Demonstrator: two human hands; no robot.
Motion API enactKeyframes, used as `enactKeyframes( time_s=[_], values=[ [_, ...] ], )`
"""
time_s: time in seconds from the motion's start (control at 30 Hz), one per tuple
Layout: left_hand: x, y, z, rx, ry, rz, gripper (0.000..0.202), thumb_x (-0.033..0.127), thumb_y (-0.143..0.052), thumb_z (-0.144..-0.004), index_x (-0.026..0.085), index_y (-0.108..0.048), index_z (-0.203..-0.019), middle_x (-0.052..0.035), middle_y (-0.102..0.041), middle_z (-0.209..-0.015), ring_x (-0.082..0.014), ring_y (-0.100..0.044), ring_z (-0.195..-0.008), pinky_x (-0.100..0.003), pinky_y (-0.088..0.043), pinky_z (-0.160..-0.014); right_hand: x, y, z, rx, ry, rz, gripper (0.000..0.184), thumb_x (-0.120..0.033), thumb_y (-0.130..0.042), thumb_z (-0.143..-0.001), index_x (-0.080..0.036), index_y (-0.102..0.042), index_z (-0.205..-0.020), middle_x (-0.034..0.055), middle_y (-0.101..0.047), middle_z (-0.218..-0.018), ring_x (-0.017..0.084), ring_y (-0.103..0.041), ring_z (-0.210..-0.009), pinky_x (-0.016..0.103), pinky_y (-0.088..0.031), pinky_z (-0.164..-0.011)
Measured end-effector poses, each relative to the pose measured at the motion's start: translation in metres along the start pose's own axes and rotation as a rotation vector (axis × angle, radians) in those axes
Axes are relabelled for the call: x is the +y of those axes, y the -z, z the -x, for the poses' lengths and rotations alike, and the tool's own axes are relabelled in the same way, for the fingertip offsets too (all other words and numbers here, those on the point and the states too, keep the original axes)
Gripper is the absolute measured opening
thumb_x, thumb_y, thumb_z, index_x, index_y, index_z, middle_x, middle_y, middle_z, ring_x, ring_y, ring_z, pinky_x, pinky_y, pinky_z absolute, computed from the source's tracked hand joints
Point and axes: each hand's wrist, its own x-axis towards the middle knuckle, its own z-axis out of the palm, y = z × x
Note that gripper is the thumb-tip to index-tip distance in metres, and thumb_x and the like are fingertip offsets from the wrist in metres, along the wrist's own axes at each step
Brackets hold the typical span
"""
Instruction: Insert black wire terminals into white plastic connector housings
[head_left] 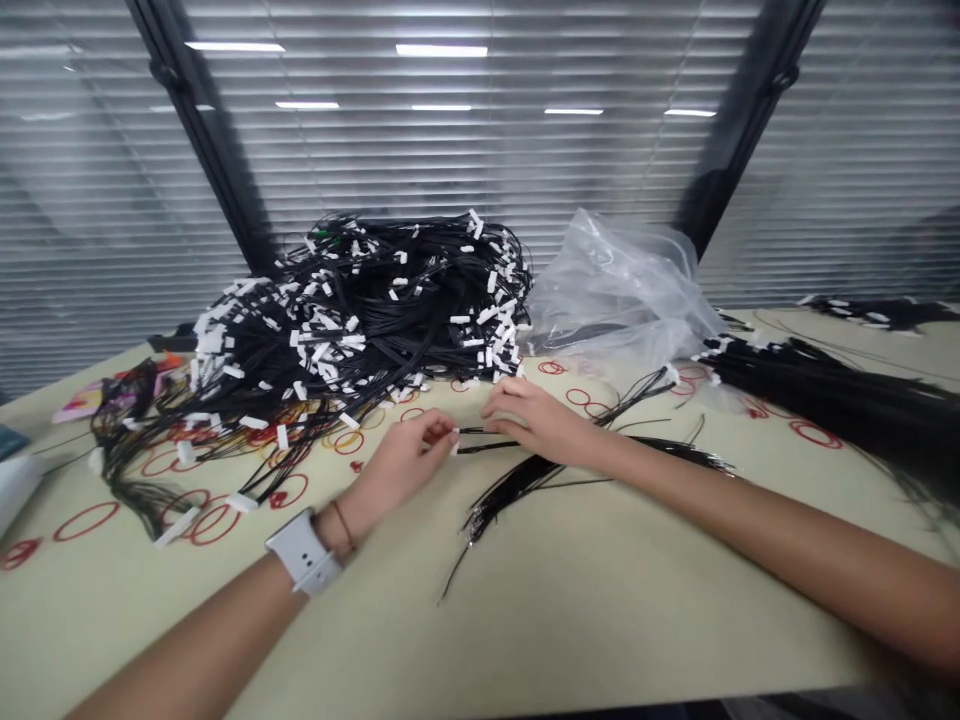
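Observation:
My left hand (409,455), wearing a pale watch, is closed in a pinch on a small white connector (455,441). Black wires (480,445) run from that connector to the right, under my right hand. With its fingers bent together, my right hand (534,420) grips a black wire close to the connector; its fingertips are partly hidden. Just below lies a loose bundle of black wires (517,482) with bare metal ends, one strand sticking out toward the front.
A large heap of black cables (390,300) with white connectors stands at the back. Beside it sits a clear plastic bag (619,290). More black wires (832,400) lie at right. Red rubber bands (86,521) are scattered over the pale table (600,620). Blinds (480,150) rise behind.

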Motion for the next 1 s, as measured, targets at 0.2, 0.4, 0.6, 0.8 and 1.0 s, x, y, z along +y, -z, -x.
enactKeyframes(
  time_s=[0.2, 0.4, 0.6, 0.8, 1.0],
  values=[
    [-0.006, -0.004, -0.002, -0.046, -0.027, -0.056, 0.016, 0.025, -0.046, -0.08, 0.018, -0.059, -0.088, -0.0017, -0.062, -0.071, -0.0161, -0.057, -0.065, -0.026, -0.044, -0.056, -0.016, 0.004, 0.014, -0.251, 0.033, -0.11, 0.011, -0.02, -0.05, -0.081, -0.018, -0.061, -0.08, 0.001, -0.054, -0.081, 0.009, -0.051, -0.071, 0.021, -0.04, -0.066],
    [0.003, -0.007, 0.0, -0.054, -0.01, -0.053, 0.018, 0.024, -0.049, -0.078, 0.018, -0.058, -0.092, 0.0012, -0.057, -0.067, -0.0131, -0.053, -0.059, -0.024, -0.042, -0.054, -0.014, 0.003, 0.019, -0.276, 0.022, -0.149, 0.014, -0.02, -0.045, -0.084, -0.017, -0.058, -0.081, 0.003, -0.053, -0.084, 0.012, -0.05, -0.079, 0.025, -0.039, -0.072],
    [0.002, -0.011, -0.003, -0.037, 0.064, 0.024, 0.023, 0.026, -0.052, -0.077, 0.017, -0.056, -0.099, -0.0002, -0.057, -0.073, -0.013, -0.054, -0.064, -0.024, -0.044, -0.056, -0.015, 0.005, 0.023, -0.301, 0.026, -0.18, 0.007, -0.022, -0.054, -0.079, -0.017, -0.056, -0.075, 0.0013, -0.052, -0.081, 0.012, -0.049, -0.079, 0.025, -0.038, -0.072],
    [0.0, -0.009, -0.009, -0.054, 0.147, 0.128, 0.018, 0.028, -0.059, -0.074, 0.015, -0.058, -0.086, -0.0013, -0.059, -0.071, -0.0127, -0.055, -0.064, -0.024, -0.045, -0.059, -0.016, 0.005, 0.021, -0.271, 0.015, -0.208, 0.008, -0.017, -0.047, -0.08, -0.016, -0.052, -0.074, 0.0016, -0.054, -0.079, 0.011, -0.049, -0.073, 0.024, -0.037, -0.067],
    [0.007, -0.006, -0.007, -0.117, 0.154, 0.187, 0.015, 0.025, -0.058, -0.075, 0.016, -0.057, -0.086, -0.0009, -0.06, -0.074, -0.0125, -0.055, -0.066, -0.025, -0.044, -0.06, -0.009, -0.012, 0.021, -0.045, -0.118, -0.244, 0.014, -0.016, -0.04, -0.083, -0.016, -0.054, -0.081, 0.001, -0.058, -0.077, 0.01, -0.05, -0.068, 0.022, -0.037, -0.063]
  ],
)
